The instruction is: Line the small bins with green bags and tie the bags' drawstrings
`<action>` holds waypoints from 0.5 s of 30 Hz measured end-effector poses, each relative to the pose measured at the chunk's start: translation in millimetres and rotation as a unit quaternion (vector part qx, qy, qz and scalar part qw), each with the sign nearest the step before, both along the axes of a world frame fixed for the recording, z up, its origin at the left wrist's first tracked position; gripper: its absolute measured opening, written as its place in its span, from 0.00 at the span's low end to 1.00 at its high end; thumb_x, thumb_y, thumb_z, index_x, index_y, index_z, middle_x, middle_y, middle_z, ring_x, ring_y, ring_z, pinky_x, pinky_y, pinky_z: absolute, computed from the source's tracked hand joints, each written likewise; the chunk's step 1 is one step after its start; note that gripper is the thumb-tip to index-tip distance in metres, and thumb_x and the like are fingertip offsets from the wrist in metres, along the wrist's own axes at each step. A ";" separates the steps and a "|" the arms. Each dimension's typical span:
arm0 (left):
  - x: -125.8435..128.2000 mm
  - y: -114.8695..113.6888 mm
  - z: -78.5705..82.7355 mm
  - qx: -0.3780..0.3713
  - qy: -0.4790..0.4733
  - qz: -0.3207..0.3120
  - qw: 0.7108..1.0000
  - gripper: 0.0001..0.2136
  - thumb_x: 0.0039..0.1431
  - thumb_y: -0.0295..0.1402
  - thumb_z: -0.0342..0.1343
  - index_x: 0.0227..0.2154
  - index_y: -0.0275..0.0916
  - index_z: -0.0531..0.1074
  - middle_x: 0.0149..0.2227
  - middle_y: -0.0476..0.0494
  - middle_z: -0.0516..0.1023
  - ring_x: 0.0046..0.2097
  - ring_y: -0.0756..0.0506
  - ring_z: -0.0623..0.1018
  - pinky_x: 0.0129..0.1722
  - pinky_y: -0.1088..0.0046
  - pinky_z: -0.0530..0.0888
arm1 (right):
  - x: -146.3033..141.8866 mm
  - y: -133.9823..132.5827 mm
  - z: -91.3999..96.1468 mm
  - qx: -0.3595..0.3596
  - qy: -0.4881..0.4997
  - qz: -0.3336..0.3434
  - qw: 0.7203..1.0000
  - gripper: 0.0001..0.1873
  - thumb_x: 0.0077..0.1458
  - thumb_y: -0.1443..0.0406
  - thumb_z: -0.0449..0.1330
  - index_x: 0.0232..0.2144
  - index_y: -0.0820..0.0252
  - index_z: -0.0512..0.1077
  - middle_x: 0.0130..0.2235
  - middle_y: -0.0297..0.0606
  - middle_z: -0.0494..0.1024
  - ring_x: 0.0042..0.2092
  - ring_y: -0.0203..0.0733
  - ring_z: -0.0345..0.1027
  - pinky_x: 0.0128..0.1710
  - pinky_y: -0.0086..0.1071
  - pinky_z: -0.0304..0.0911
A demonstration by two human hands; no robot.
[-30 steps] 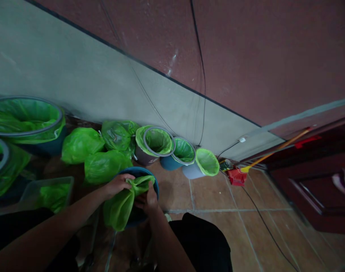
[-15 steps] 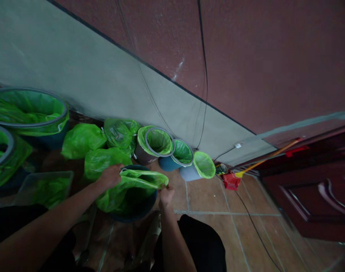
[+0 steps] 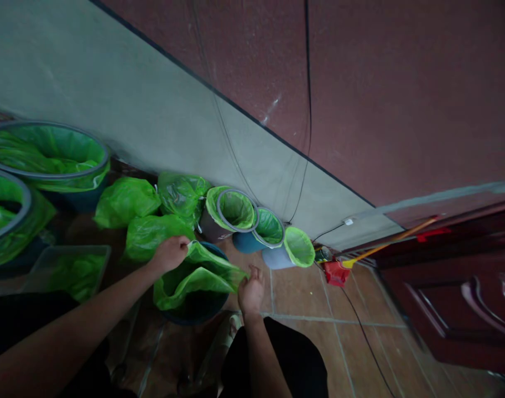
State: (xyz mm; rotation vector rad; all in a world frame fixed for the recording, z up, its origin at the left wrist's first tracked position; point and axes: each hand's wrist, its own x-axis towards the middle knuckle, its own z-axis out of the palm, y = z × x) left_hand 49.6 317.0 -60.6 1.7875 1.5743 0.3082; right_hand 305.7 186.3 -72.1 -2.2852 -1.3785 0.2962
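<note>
A green plastic bag (image 3: 208,272) hangs with its mouth spread over a dark blue trash can (image 3: 208,310) in front of me. My left hand (image 3: 172,254) pinches the bag's edge at the far left of the opening. At the right side, my right hand (image 3: 251,288) grips the same edge, fingers closed and thumb side up, pulling it taut past the can's rim. The bag's near edge sags across the opening, partly inside the can. What lies at the bottom of the can is too dark to make out.
Several lined cans line the wall, including a grey-white can (image 3: 277,257) and a large can (image 3: 76,193) at left. Filled green bags (image 3: 130,202) sit behind my left arm. A clear bin (image 3: 107,260) stands left. A red dustpan (image 3: 336,273) and a cable (image 3: 362,326) lie right.
The bag's mouth has opened wider, from a flat stretched band to a gaping opening. My right hand has moved slightly right, and the view has shifted a little.
</note>
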 end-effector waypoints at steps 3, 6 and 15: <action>5.1 -2.1 1.4 0.001 -0.008 -0.011 1.000 0.17 0.65 0.28 0.46 0.45 0.37 0.82 0.47 0.39 0.86 0.48 0.43 0.83 0.49 0.71 0.73 | -46.9 3.8 0.3 -0.008 0.008 0.243 0.970 0.32 0.53 0.72 0.53 0.61 0.63 0.70 0.62 0.49 0.74 0.65 0.50 0.65 0.68 0.43 0.57; 5.9 -2.2 2.9 0.006 -0.017 -0.018 1.000 0.16 0.65 0.28 0.47 0.43 0.38 0.81 0.46 0.41 0.87 0.48 0.44 0.82 0.48 0.72 0.73 | -79.2 15.8 -12.0 -0.070 -0.014 0.322 0.944 0.43 0.49 0.71 0.60 0.68 0.67 0.62 0.64 0.53 0.71 0.65 0.54 0.63 0.67 0.45 0.56; 3.0 -7.9 8.7 0.026 0.047 -0.007 0.999 0.19 0.66 0.26 0.46 0.52 0.36 0.79 0.51 0.38 0.85 0.52 0.43 0.83 0.51 0.72 0.73 | -52.6 9.2 -2.8 -0.133 -0.100 0.405 0.899 0.13 0.62 0.69 0.55 0.35 0.57 0.80 0.39 0.42 0.80 0.50 0.49 0.69 0.54 0.40 0.63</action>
